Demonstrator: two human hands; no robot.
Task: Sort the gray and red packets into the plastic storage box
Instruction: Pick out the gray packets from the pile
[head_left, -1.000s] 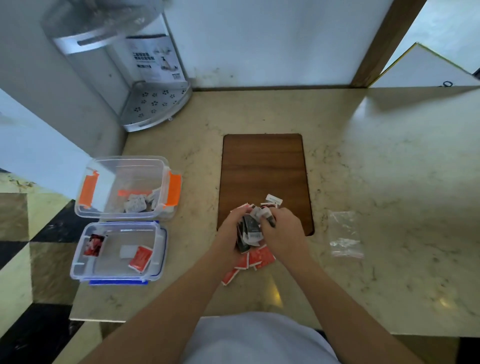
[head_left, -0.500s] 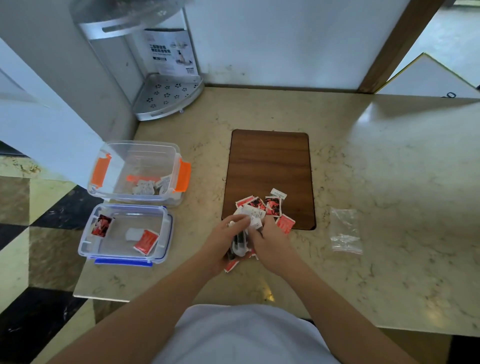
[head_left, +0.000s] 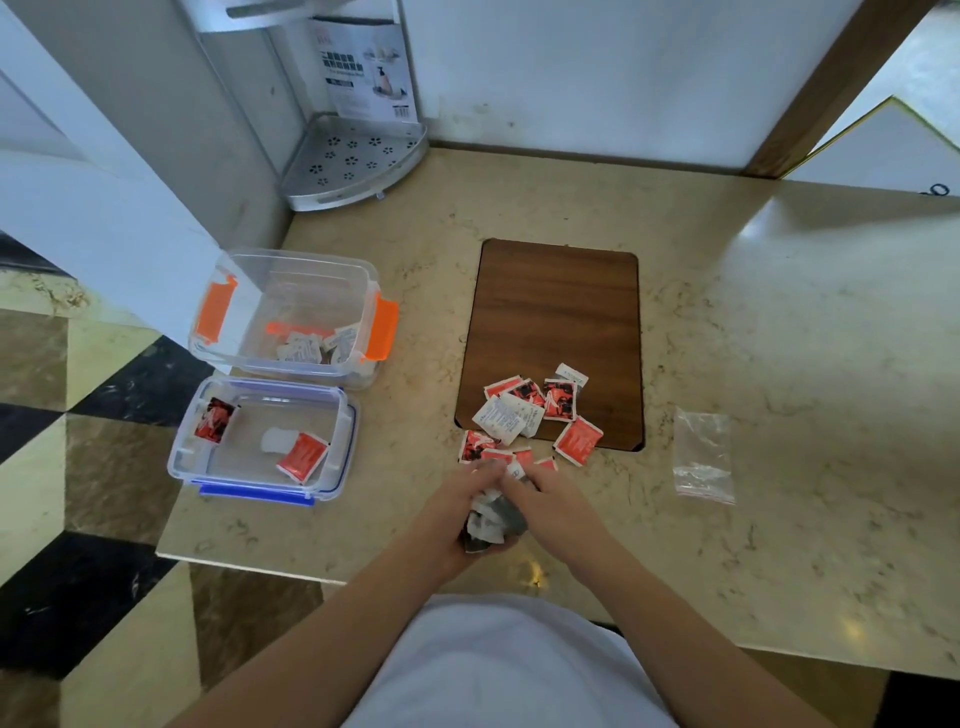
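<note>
My left hand (head_left: 457, 512) cups a bunch of gray packets (head_left: 491, 517) near the counter's front edge. My right hand (head_left: 550, 499) presses against the same bunch from the right, fingers on it. Just beyond my hands lies a loose pile of red and gray packets (head_left: 530, 413), partly on a wooden board (head_left: 558, 317). At the left stand two clear boxes: one with orange clips (head_left: 384, 327) holding several gray packets, and a blue-rimmed box (head_left: 345, 415) in front of it holding red packets (head_left: 303, 457).
An empty clear plastic bag (head_left: 702, 454) lies to the right of the board. A metal corner shelf (head_left: 353, 161) stands at the back left against the wall. The counter's left edge runs just beside the boxes, with tiled floor below.
Both hands have drawn back toward me with the gray packets, away from the board. The loose pile they covered is now in plain sight.
</note>
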